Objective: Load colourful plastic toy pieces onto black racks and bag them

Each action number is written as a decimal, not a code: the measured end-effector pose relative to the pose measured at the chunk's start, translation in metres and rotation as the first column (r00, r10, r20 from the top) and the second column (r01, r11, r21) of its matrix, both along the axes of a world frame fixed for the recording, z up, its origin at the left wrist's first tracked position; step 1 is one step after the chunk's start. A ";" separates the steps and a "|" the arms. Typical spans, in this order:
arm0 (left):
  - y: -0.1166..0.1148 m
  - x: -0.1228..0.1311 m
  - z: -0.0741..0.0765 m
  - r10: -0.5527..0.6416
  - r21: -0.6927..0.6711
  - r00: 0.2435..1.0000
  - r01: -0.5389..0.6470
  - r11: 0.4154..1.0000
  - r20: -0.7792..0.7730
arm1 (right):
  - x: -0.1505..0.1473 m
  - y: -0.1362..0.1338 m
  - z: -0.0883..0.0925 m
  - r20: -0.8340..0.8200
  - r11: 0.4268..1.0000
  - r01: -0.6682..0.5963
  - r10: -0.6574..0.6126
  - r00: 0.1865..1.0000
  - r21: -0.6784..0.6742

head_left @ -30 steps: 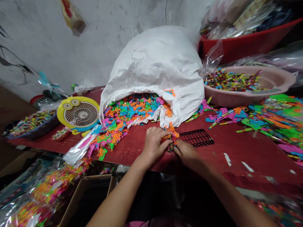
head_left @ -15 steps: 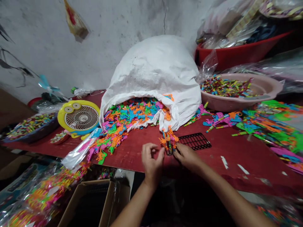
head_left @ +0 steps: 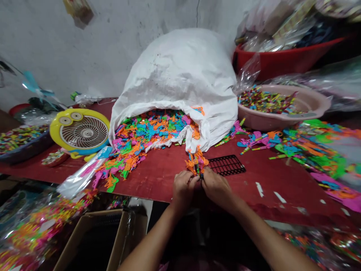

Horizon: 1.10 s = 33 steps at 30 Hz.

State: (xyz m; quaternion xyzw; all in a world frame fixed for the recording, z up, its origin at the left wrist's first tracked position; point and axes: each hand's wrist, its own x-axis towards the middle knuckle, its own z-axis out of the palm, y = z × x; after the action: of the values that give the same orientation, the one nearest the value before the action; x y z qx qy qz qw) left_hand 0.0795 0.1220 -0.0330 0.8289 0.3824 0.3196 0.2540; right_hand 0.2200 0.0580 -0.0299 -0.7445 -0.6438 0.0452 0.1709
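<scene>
A small upright cluster of orange, pink and blue plastic toy pieces (head_left: 197, 161) stands near the table's front edge, between my hands. My left hand (head_left: 182, 187) is closed at its lower left, fingertips pressed against its base. From the right, my right hand (head_left: 216, 186) grips the base too, its fingers curled. Something dark shows at the foot of the cluster, mostly hidden by my fingers. Just beyond my right hand lies a flat black plastic grid (head_left: 227, 165). Behind the cluster, loose coloured plastic pieces (head_left: 158, 130) spill from a big white sack (head_left: 180, 71).
A yellow fan (head_left: 80, 132) and a basin of small parts (head_left: 22, 148) stand left on the red table (head_left: 158, 169). Right are a pink basin (head_left: 284, 116) and heaped coloured pieces (head_left: 324, 150). An open cardboard box (head_left: 90, 241) sits below the table edge.
My left hand has moved in from apart and closed on the cluster's base. The cluster and my right hand sit slightly nearer me. The whole view has shifted a little.
</scene>
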 end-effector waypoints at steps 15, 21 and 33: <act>0.044 -0.006 -0.006 -0.047 -0.104 0.996 0.039 0.994 -0.077 | 0.155 -0.030 0.035 -0.207 0.896 0.355 -0.307 0.929 0.266; 0.064 0.001 -0.008 -0.194 -0.183 0.981 0.191 0.964 0.005 | 0.222 -0.007 0.062 0.362 0.930 0.322 -0.366 0.857 0.177; 0.036 -0.010 -0.004 -0.126 -0.220 0.984 0.151 0.964 0.124 | 0.226 -0.012 0.064 0.522 0.987 0.100 -0.151 0.839 0.126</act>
State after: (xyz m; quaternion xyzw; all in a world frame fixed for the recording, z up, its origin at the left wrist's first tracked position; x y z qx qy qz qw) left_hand 0.0691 0.1579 -0.0372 0.8002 0.3432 0.2996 0.3902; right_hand 0.4457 0.0459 0.0342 -0.7598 -0.6170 -0.2033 0.0239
